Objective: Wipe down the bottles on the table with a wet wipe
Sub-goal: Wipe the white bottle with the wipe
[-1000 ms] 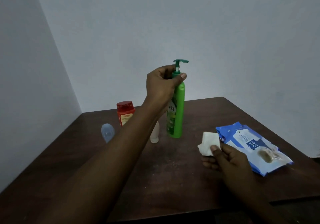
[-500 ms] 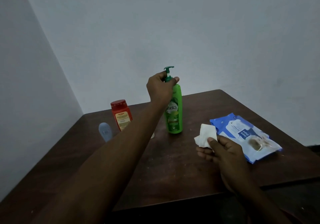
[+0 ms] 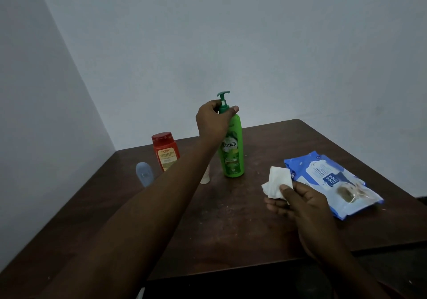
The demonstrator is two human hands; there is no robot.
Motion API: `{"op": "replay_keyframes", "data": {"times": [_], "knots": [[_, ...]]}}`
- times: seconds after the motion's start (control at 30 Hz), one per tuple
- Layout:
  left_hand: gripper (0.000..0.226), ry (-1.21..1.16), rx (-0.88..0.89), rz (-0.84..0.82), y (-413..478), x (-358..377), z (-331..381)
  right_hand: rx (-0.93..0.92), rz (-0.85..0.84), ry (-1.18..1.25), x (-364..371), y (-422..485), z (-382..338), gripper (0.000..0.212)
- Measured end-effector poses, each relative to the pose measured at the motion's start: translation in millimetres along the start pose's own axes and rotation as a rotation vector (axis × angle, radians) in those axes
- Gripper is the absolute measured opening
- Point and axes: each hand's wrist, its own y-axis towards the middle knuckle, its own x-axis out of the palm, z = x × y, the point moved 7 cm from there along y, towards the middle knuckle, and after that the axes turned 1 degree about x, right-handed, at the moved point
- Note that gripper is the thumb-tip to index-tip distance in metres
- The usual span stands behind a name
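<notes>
Head view: left hand (image 3: 213, 119) grips the green pump bottle (image 3: 232, 151) at its neck; right hand (image 3: 300, 203) pinches the wet wipe (image 3: 276, 182), which must probably reach the bottle next.

white bottle (image 3: 205, 178): mostly hidden behind left forearm | blue bottle (image 3: 144, 173): blurred, label unreadable

A plain room in a home, by the look of it. A dark wooden table (image 3: 231, 224) sits in a corner of bare pale walls (image 3: 208, 44). On it stand household toiletries: a green pump bottle (image 3: 232, 151), a red bottle (image 3: 165, 152), and a blue pack of wet wipes (image 3: 328, 181).
</notes>
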Motion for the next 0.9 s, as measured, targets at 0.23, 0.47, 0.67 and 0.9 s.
{"op": "replay_keyframes", "data": {"times": [0.23, 0.47, 0.67, 0.9], "knots": [[0.098, 0.143, -0.008, -0.176, -17.3, -41.4, 22.0, 0.006, 0.001, -0.053, -2.5, 2.7, 4.4, 0.037], [0.050, 0.406, -0.033, -0.115, -103.0, -94.8, -32.1, -0.033, -0.011, -0.059, 1.2, 2.0, 3.0, 0.027], [0.049, 0.515, -0.452, -0.276, -126.2, -88.8, -109.9, -0.051, 0.008, -0.098, -0.2, 1.0, 2.9, 0.033], [0.042, 0.417, -0.563, -0.225, -117.4, -77.4, -131.6, -0.070, 0.020, -0.149, 0.7, 2.2, 2.3, 0.036]]}}
